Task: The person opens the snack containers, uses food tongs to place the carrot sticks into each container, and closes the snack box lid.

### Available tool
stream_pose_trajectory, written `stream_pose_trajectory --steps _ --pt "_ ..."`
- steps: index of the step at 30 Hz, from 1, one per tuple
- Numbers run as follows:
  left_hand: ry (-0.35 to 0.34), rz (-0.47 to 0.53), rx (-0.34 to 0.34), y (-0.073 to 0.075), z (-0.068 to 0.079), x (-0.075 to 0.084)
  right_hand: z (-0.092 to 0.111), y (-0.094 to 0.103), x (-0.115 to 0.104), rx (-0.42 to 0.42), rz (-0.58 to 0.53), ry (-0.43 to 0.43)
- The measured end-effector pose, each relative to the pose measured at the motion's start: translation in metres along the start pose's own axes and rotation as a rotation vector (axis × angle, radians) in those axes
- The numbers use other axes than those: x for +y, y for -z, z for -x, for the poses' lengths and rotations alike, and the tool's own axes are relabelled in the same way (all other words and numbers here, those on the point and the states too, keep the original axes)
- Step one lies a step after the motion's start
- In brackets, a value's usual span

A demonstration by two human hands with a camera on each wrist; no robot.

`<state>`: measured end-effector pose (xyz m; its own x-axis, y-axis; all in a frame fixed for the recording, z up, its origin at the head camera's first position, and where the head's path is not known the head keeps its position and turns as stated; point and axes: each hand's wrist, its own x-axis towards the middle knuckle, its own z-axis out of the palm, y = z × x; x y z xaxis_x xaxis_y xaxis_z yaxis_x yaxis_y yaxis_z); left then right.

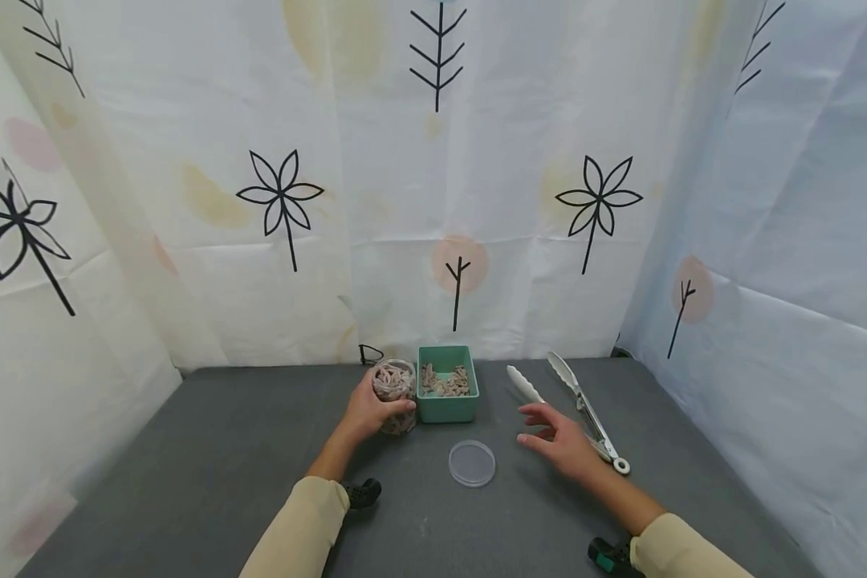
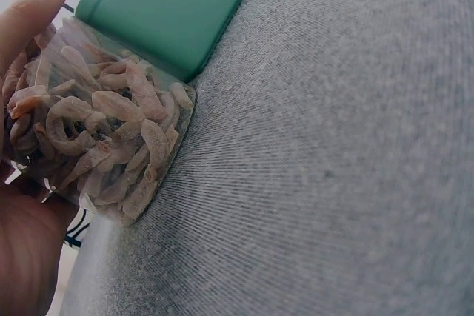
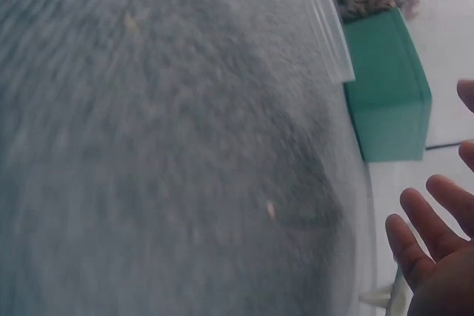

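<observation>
My left hand (image 1: 368,411) grips a clear plastic jar (image 1: 396,382) around its side, thumb toward the front. Curled, pale brownish dried pieces (image 2: 111,120) fill the jar, which stands upright against the left side of a green rectangular box (image 1: 446,411). More of the same pieces (image 1: 446,385) lie inside that box. My right hand (image 1: 565,446) hovers over the table with its fingers loosely spread and holds nothing. Behind and partly under it lie metal tongs (image 1: 592,419) with white tips, spread apart. In the right wrist view the fingers (image 3: 426,231) are apart from everything.
A round clear lid (image 1: 472,463) lies flat on the dark grey table (image 1: 260,449), in front of the green box and between my hands. White patterned cloth (image 1: 376,297) hangs along the table's back and both sides.
</observation>
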<state>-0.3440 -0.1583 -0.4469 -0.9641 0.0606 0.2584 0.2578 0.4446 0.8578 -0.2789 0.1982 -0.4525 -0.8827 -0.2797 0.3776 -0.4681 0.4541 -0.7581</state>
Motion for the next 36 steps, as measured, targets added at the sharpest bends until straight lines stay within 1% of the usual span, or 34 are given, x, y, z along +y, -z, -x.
stream_pose_trajectory --steps 3,5,10,12,14,19,21,23,28,31,36 --pt "0.000 -0.006 0.002 0.000 0.000 0.000 -0.004 -0.007 -0.001 -0.080 0.034 0.016" --pt "0.000 -0.005 0.003 0.000 0.000 -0.001 -0.006 -0.011 -0.003 -0.134 0.052 0.043" --pt "-0.012 -0.001 0.000 0.000 0.000 -0.001 -0.012 -0.021 -0.009 -0.266 0.045 0.104" --pt "-0.017 -0.006 -0.002 0.000 0.000 -0.001 -0.015 -0.025 -0.012 -0.305 0.062 0.123" --pt "-0.019 -0.008 -0.004 0.001 0.002 -0.001 -0.018 -0.030 -0.015 -0.339 0.096 0.146" --pt "-0.019 -0.005 -0.010 0.002 0.005 0.000 -0.026 -0.042 -0.022 -0.415 0.216 0.246" --pt "-0.022 -0.005 -0.013 0.002 0.006 0.000 -0.028 -0.045 -0.025 -0.447 0.260 0.266" --pt "-0.025 -0.006 -0.016 0.002 0.006 0.000 -0.029 -0.048 -0.027 -0.479 0.300 0.257" --pt "-0.029 -0.004 -0.013 0.001 0.006 -0.001 -0.032 -0.051 -0.036 -0.544 0.384 0.180" --pt "-0.027 -0.002 -0.010 0.001 0.005 -0.002 -0.035 -0.051 -0.042 -0.572 0.422 0.159" --pt "-0.030 0.008 -0.015 0.002 0.006 -0.004 -0.045 -0.045 -0.053 -0.629 0.447 0.124"
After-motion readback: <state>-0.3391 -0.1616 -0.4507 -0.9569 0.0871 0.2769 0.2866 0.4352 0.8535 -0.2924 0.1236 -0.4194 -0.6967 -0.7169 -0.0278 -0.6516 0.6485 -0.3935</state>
